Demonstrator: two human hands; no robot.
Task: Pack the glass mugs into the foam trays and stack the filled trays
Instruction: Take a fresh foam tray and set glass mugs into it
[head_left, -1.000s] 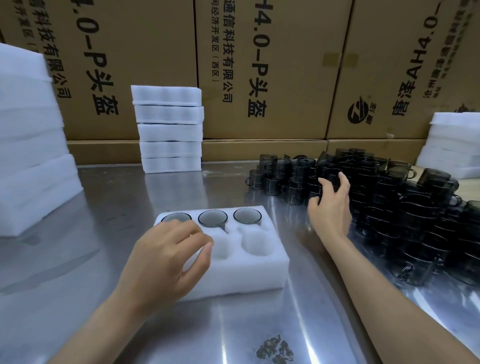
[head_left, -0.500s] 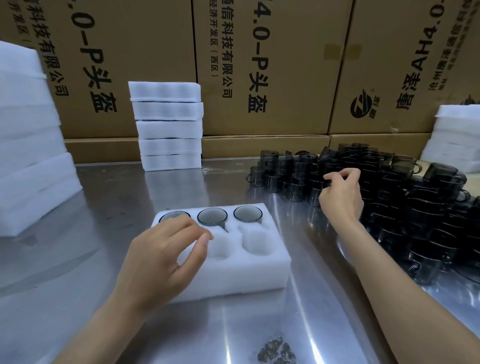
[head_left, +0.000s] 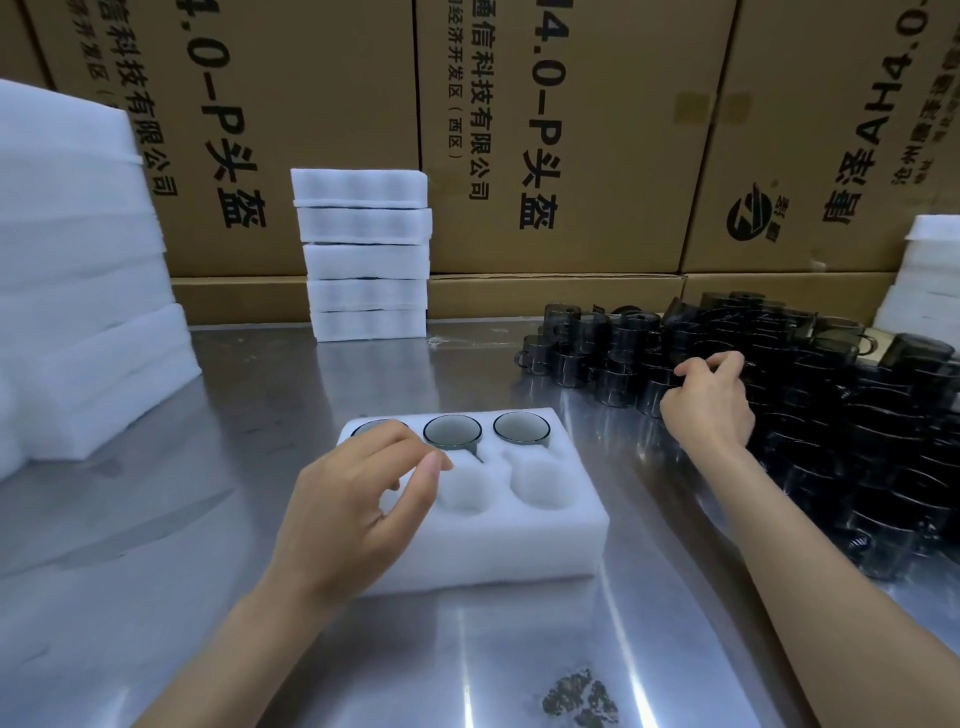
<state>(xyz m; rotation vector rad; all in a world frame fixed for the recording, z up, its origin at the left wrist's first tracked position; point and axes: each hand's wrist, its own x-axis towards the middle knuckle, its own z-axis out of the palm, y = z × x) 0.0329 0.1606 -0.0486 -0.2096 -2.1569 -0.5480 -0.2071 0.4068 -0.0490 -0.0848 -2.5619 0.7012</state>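
While our left hand (head_left: 353, 514) hovers over the foam tray's (head_left: 545, 540) near-left pocket w/ fingers loosely curled, holding nothing, our right hand (head_left: 709, 402) sits at the near-left edge of the mug pile (head_left: 831, 415), fingers curled onto a dark mug; exact grip we can't tell. Tray holds 3 mugs (head_left: 452, 431) in its far row; 2 near pockets show bare. Filled stack (head_left: 366, 254) stands at the worktop's (head_left: 260, 415) back edge, by the cartons (head_left: 545, 130). Bare worktop lies btwn tray & pile.

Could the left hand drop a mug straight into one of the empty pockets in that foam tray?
Probably yes. The left hand hovers right over the foam tray, and the two empty pockets in the near row lie open beside it, nothing covering them.
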